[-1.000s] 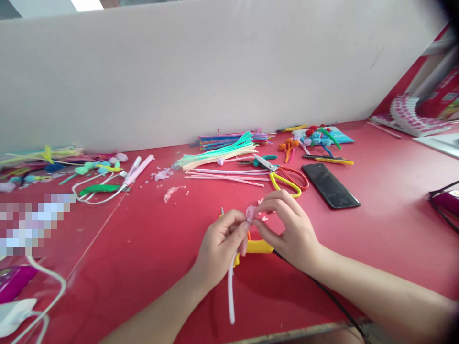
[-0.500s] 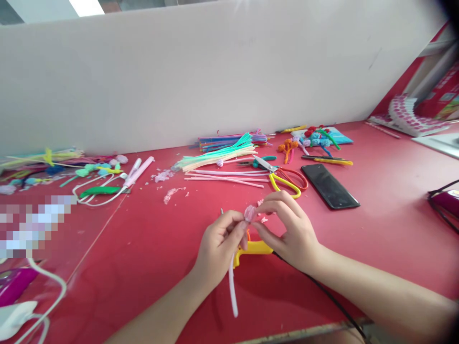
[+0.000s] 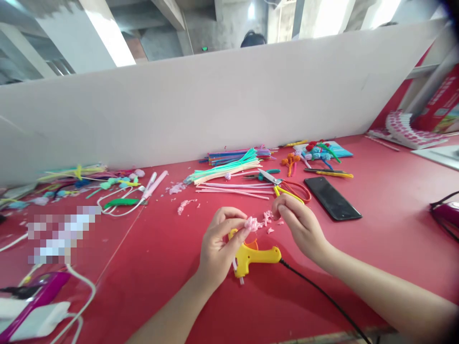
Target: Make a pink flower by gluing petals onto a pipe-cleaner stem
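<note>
My left hand pinches a fluffy pink tuft between thumb and fingertips. To the right, my right hand is raised with its fingers curled together; whether something small is between them is hidden. Pink fluff scraps lie on the table between the hands. Beneath my left hand rests a yellow glue gun, its black cord running to the lower right. Scissors with red and yellow handles lie just beyond my right hand.
A black phone lies right of the scissors. Behind are bundled pipe cleaners and loose pink stems. White cables and a pink tool are at left. A pale partition borders the red table.
My right hand has moved away from the pink tuft, to the right, and its fingers have closed. The tuft looks fluffier. The view has tilted up, showing more beyond the partition.
</note>
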A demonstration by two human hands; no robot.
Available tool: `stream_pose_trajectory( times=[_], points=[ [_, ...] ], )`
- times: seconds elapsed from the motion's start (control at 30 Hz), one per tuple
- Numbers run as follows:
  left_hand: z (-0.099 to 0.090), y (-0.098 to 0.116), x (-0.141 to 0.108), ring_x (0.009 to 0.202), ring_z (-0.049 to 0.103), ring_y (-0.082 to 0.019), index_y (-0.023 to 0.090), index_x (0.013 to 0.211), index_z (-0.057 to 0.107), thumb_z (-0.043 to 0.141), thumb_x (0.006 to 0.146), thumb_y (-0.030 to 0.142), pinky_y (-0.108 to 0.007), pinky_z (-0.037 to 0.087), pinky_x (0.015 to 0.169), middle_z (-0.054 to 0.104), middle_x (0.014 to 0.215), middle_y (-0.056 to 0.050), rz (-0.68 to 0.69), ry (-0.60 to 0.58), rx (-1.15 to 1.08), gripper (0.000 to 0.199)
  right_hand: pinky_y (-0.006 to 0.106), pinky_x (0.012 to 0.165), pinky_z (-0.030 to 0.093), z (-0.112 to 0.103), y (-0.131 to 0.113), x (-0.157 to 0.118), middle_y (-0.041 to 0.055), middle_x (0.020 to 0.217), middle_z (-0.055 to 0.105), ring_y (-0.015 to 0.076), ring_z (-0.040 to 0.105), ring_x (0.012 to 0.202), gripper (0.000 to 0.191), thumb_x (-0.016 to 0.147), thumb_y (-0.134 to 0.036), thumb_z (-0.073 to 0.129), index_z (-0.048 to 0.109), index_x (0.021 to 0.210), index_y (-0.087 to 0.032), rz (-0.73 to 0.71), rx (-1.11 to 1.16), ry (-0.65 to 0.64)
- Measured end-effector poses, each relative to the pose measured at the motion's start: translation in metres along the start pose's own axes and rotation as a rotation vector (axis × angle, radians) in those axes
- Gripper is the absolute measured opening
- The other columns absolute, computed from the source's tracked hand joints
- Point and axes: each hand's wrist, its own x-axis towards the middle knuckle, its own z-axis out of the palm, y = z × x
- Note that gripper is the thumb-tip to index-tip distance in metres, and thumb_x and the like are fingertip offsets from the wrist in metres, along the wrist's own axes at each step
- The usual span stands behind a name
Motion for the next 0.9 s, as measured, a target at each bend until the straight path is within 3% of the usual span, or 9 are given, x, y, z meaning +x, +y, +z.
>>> stream_pose_trajectory(
  times=[0.17, 0.37, 0.5, 0.63, 0.7, 0.9],
  points=[
    [-0.008, 0.004, 0.007, 0.091, 0.054, -0.019, 0.024, 0.084, 0.070, 0.062, 0.083, 0.018, -0.030, 0.047, 0.078, 0.055, 0.094, -0.005, 0.042, -0.012, -0.012, 0.010, 0.025, 0.054, 0.035, -0.004, -0.010, 0.008, -0.0021, 0.062, 0.045, 0.0126, 0.044, 0.057, 0.027, 0.092, -0.022, 0.033, 0.039, 0.066, -0.022, -0.023, -0.063, -0.026],
    [-0.011, 0.008, 0.009, 0.087, 0.054, -0.016, 0.027, 0.086, 0.070, 0.059, 0.085, 0.014, -0.028, 0.046, 0.074, 0.055, 0.095, -0.004, 0.130, -0.062, 0.037, 0.017, 0.026, 0.048, 0.024, 0.006, -0.011, 0.015, -0.0053, 0.052, 0.034, 0.0095, 0.030, 0.048, 0.036, 0.087, -0.024, 0.047, 0.032, 0.055, -0.021, -0.134, -0.116, -0.084],
    [-0.008, 0.008, 0.010, 0.085, 0.055, -0.016, 0.025, 0.088, 0.070, 0.059, 0.084, 0.014, -0.028, 0.047, 0.072, 0.055, 0.094, -0.005, 0.167, -0.075, 0.069, 0.016, 0.025, 0.053, 0.031, 0.014, -0.007, 0.014, -0.0037, 0.057, 0.043, 0.0101, 0.039, 0.053, 0.032, 0.088, -0.027, 0.050, 0.041, 0.058, -0.020, -0.169, -0.067, -0.118],
    [-0.005, 0.007, 0.011, 0.083, 0.053, -0.016, 0.024, 0.087, 0.071, 0.059, 0.084, 0.017, -0.027, 0.047, 0.069, 0.054, 0.095, -0.005, 0.154, -0.079, 0.102, 0.014, 0.025, 0.062, 0.044, 0.020, -0.005, 0.007, 0.0021, 0.083, 0.056, 0.0122, 0.053, 0.069, 0.005, 0.086, -0.019, 0.051, 0.055, 0.088, -0.020, -0.161, 0.031, -0.117],
    [-0.004, 0.005, 0.010, 0.083, 0.051, -0.016, 0.025, 0.085, 0.072, 0.060, 0.084, 0.019, -0.027, 0.047, 0.069, 0.053, 0.099, -0.006, 0.126, -0.063, 0.108, 0.013, 0.024, 0.061, 0.046, 0.023, -0.005, 0.002, 0.0033, 0.091, 0.057, 0.0121, 0.055, 0.071, 0.014, 0.084, -0.017, 0.053, 0.056, 0.097, -0.021, -0.161, 0.074, -0.141],
    [0.001, -0.002, 0.006, 0.087, 0.048, -0.016, 0.022, 0.078, 0.071, 0.063, 0.082, 0.026, -0.028, 0.049, 0.077, 0.046, 0.120, -0.007, -0.048, -0.035, -0.015, 0.010, 0.025, 0.065, 0.045, 0.032, -0.009, -0.002, 0.0028, 0.085, 0.056, 0.0135, 0.055, 0.075, 0.006, 0.085, -0.021, 0.055, 0.060, 0.082, -0.020, -0.123, 0.196, -0.152]
  ],
)
